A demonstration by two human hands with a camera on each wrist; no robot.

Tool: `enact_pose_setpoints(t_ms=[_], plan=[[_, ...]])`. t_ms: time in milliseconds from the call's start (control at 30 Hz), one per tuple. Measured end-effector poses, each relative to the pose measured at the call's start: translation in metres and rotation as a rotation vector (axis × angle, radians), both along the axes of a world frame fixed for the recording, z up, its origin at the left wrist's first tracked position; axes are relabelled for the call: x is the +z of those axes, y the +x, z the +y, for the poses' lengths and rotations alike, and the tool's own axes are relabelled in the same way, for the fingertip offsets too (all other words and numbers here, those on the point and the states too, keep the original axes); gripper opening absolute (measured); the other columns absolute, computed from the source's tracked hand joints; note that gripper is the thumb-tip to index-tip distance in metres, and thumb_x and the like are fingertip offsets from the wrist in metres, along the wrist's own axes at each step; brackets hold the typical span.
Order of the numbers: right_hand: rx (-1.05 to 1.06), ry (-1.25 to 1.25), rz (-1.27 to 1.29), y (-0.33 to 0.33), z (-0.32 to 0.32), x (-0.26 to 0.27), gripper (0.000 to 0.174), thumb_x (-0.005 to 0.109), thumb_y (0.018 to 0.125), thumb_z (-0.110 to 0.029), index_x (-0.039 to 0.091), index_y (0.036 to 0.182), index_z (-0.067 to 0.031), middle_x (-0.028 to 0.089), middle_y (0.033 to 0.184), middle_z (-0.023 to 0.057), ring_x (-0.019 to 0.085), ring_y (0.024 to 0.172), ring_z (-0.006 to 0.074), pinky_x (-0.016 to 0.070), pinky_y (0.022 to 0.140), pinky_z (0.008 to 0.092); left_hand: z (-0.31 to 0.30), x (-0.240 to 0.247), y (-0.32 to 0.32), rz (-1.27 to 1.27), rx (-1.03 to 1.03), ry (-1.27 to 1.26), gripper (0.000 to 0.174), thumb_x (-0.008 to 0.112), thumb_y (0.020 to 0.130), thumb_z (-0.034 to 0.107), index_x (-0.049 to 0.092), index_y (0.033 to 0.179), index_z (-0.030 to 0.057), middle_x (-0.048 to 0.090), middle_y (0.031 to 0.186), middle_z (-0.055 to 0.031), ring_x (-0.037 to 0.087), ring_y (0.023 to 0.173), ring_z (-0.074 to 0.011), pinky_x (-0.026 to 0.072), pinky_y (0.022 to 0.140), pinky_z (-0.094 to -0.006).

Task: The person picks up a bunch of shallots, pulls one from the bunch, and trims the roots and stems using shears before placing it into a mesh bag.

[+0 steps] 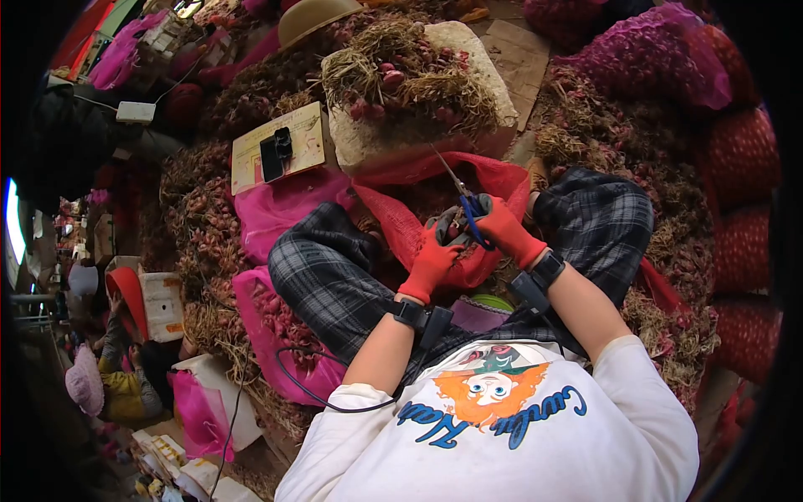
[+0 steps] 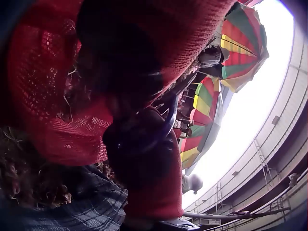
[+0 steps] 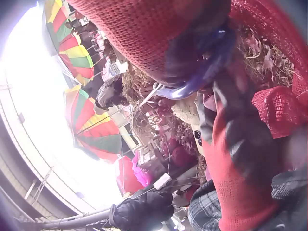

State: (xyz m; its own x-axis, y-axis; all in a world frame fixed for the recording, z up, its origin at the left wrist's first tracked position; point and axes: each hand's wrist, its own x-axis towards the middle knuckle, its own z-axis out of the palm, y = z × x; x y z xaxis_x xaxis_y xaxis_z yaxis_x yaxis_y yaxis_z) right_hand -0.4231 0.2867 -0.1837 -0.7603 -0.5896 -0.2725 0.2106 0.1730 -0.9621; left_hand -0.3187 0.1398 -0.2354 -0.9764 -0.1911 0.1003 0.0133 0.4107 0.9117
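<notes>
My right hand [image 1: 503, 233], in a red work glove with dark palm coating, grips blue-handled scissors [image 1: 470, 213]. Their blades point up and away over the bag. Close by on the left, my left hand [image 1: 435, 255], gloved alike, pinches a small reddish bulb, apparently a shallot [image 3: 209, 102], mostly hidden by the fingers. Both hands are over an open red mesh bag [image 1: 393, 219] spread between the knees. In the right wrist view the blue handle [image 3: 192, 86] loops around the right fingers, near the left glove [image 3: 240, 144].
Beyond the bag stands a pale foam block [image 1: 360, 142] piled with dry-stalked shallots [image 1: 393, 79]. A phone [image 1: 272, 159] lies on a board to its left. Shallot heaps [image 1: 196, 217] and pink mesh bags [image 1: 259, 222] flank the legs. Full red sacks [image 1: 743, 226] line the right.
</notes>
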Motion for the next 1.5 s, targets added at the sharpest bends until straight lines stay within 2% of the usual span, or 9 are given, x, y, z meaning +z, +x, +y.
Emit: enact_pose_setpoints(t_ms=[100, 200, 300, 500, 600, 767, 1067, 1267, 1500], plan=[[0.019, -0.131, -0.120, 0.000, 0.000, 0.016, 0.036, 0.075, 0.071, -0.014, 0.057, 0.097, 0.0025, 0.065, 0.086, 0.0064, 0.061, 0.074, 0.0106, 0.0505, 0.064, 0.0266, -0.003, 0.016, -0.002, -0.300, -0.047, 0.760, 0.047, 0.061, 0.084, 0.004, 0.049, 0.129, 0.0078, 0.057, 0.106, -0.0043, 0.055, 0.093, -0.0120, 0.0446, 0.082, -0.0259], [0.061, -0.213, -0.191, -0.005, 0.008, 0.037, 0.033, 0.072, 0.074, -0.011, 0.057, 0.100, 0.0013, 0.066, 0.089, 0.0070, 0.063, 0.076, 0.0121, 0.0520, 0.066, 0.0261, -0.011, 0.004, -0.012, -0.274, -0.245, 0.779, 0.039, 0.057, 0.091, 0.013, 0.047, 0.129, 0.0074, 0.055, 0.104, -0.0017, 0.054, 0.088, -0.0111, 0.0440, 0.078, -0.0241], [0.033, -0.232, -0.295, -0.013, 0.022, 0.027, 0.031, 0.070, 0.077, -0.010, 0.056, 0.103, 0.0005, 0.066, 0.092, 0.0068, 0.063, 0.079, 0.0116, 0.0514, 0.068, 0.0240, -0.007, 0.037, -0.011, -0.340, -0.066, 1.334, 0.033, 0.053, 0.095, 0.022, 0.050, 0.124, 0.0057, 0.054, 0.101, 0.0001, 0.052, 0.086, -0.0111, 0.0428, 0.076, -0.0239], [0.007, -0.139, -0.163, -0.018, 0.022, 0.028, 0.028, 0.068, 0.079, -0.011, 0.056, 0.101, 0.0006, 0.065, 0.090, 0.0074, 0.065, 0.074, 0.0138, 0.0524, 0.063, 0.0253, -0.001, 0.045, -0.011, -0.140, -0.155, 1.009, 0.037, 0.046, 0.098, 0.033, 0.049, 0.121, 0.0042, 0.053, 0.105, -0.0013, 0.053, 0.097, -0.0130, 0.0430, 0.087, -0.0275], [0.070, -0.186, -0.064, -0.009, 0.006, 0.039, 0.027, 0.068, 0.080, -0.012, 0.055, 0.099, 0.0019, 0.065, 0.087, 0.0074, 0.067, 0.071, 0.0151, 0.0528, 0.060, 0.0274, -0.006, -0.009, -0.015, -0.113, -0.355, 1.294, 0.037, 0.043, 0.099, 0.031, 0.048, 0.125, 0.0041, 0.051, 0.112, -0.0018, 0.053, 0.103, -0.0143, 0.0421, 0.093, -0.0291], [0.065, -0.024, 0.036, -0.016, 0.005, 0.022, 0.026, 0.070, 0.077, -0.012, 0.058, 0.095, 0.0025, 0.065, 0.084, 0.0064, 0.065, 0.079, 0.0130, 0.0520, 0.066, 0.0273, -0.006, 0.022, -0.009, -0.032, -0.166, 0.686, 0.039, 0.043, 0.097, 0.019, 0.043, 0.132, 0.0011, 0.051, 0.119, -0.0041, 0.053, 0.103, -0.0146, 0.0449, 0.090, -0.0302], [0.140, -0.145, -0.400, -0.012, 0.014, 0.011, 0.020, 0.064, 0.078, -0.004, 0.062, 0.096, 0.0007, 0.065, 0.086, 0.0056, 0.061, 0.074, 0.0105, 0.0494, 0.067, 0.0239, 0.001, 0.024, -0.011, -0.153, 0.013, 1.085, 0.033, 0.046, 0.096, 0.010, 0.046, 0.128, 0.0020, 0.059, 0.108, -0.0062, 0.058, 0.091, -0.0124, 0.0484, 0.080, -0.0243], [0.111, 0.065, -0.031, -0.010, 0.020, -0.003, 0.020, 0.068, 0.078, -0.012, 0.061, 0.094, -0.0019, 0.063, 0.080, 0.0015, 0.056, 0.065, 0.0069, 0.0443, 0.055, 0.0225, -0.006, 0.045, -0.018, -0.143, -0.007, 1.417, 0.032, 0.052, 0.096, 0.023, 0.048, 0.122, 0.0063, 0.058, 0.104, -0.0011, 0.055, 0.085, -0.0092, 0.0462, 0.078, -0.0259], [-0.120, -0.287, -0.162, -0.007, 0.003, 0.021, 0.030, 0.068, 0.082, -0.014, 0.057, 0.107, -0.0014, 0.064, 0.090, 0.0038, 0.059, 0.072, 0.0079, 0.0476, 0.061, 0.0231, -0.009, 0.042, -0.015, -0.200, -0.116, 1.405, 0.033, 0.057, 0.093, 0.025, 0.050, 0.121, 0.0097, 0.056, 0.099, 0.0022, 0.053, 0.082, -0.0090, 0.0458, 0.072, -0.0242]])
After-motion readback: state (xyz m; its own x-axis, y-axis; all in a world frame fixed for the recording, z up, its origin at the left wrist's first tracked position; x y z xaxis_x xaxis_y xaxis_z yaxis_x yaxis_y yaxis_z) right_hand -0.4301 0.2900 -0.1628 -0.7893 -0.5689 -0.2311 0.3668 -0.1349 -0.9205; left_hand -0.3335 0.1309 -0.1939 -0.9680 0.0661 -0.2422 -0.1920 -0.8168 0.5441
